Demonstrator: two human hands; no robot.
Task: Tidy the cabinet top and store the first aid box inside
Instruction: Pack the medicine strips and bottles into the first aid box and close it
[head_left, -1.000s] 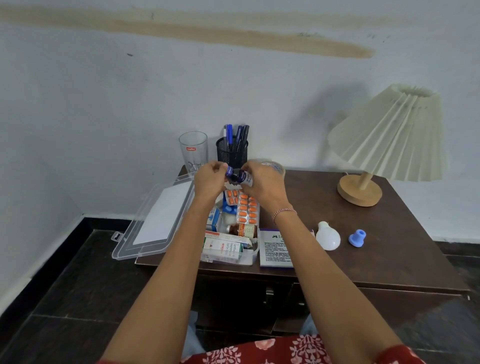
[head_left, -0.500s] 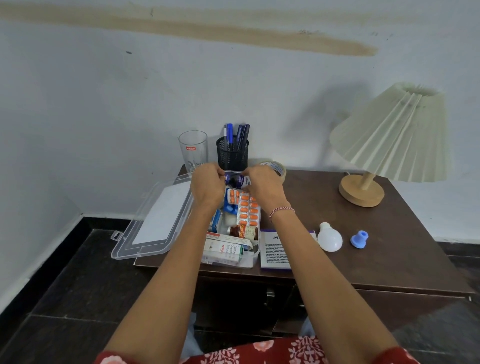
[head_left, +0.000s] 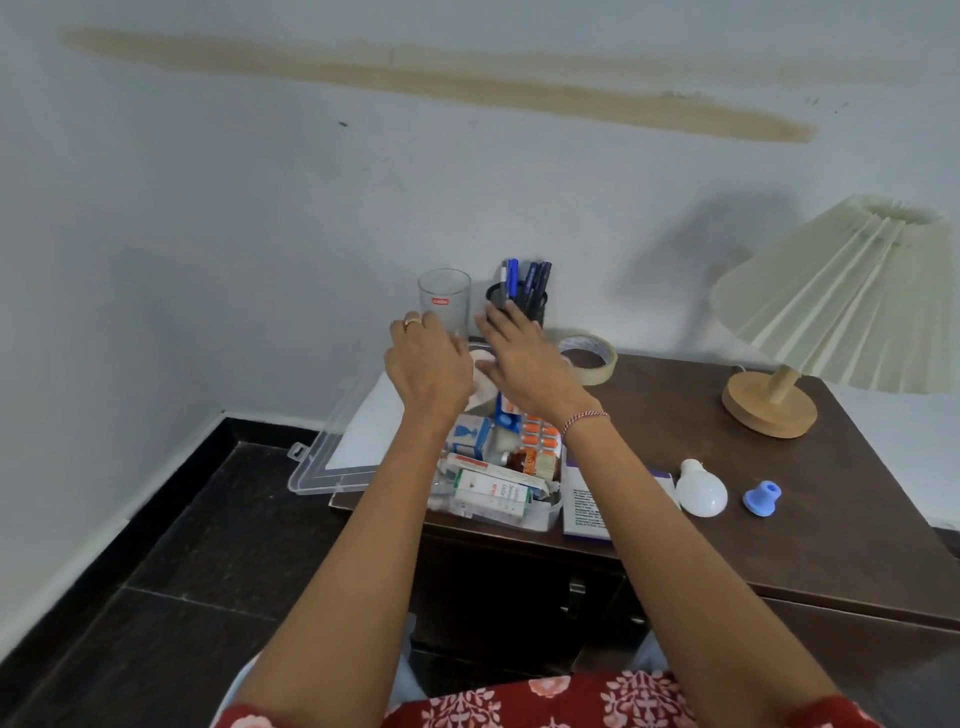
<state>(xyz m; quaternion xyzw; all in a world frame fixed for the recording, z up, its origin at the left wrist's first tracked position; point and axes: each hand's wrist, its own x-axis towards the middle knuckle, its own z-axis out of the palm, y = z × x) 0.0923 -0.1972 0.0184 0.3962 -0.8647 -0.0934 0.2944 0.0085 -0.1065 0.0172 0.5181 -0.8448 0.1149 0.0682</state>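
The clear plastic first aid box (head_left: 546, 521) stands open at the front left of the brown cabinet top (head_left: 675, 431). Its lid (head_left: 332, 447) hangs out over the left edge. Inside lie an orange blister pack (head_left: 540, 437), medicine cartons (head_left: 493, 493) and a small brown bottle (head_left: 524, 460). My left hand (head_left: 428, 366) and my right hand (head_left: 522, 376) hover over the back of the box, fingers stretched forward and holding nothing. The left fingertips reach the foot of a drinking glass (head_left: 444, 296). The small dark bottle is out of sight.
A black pen holder (head_left: 525, 304) stands behind my right hand, with a tape roll (head_left: 595, 358) beside it. A purple-white carton (head_left: 587, 514), a white bulb (head_left: 701, 494) and a blue cap (head_left: 761, 499) lie near the front. A pleated lamp (head_left: 769, 408) occupies the right.
Both hands held a small dark bottle between them above the box. Now the bottle is gone from the hands, and they have spread open and moved forward toward the glass and pen holder.
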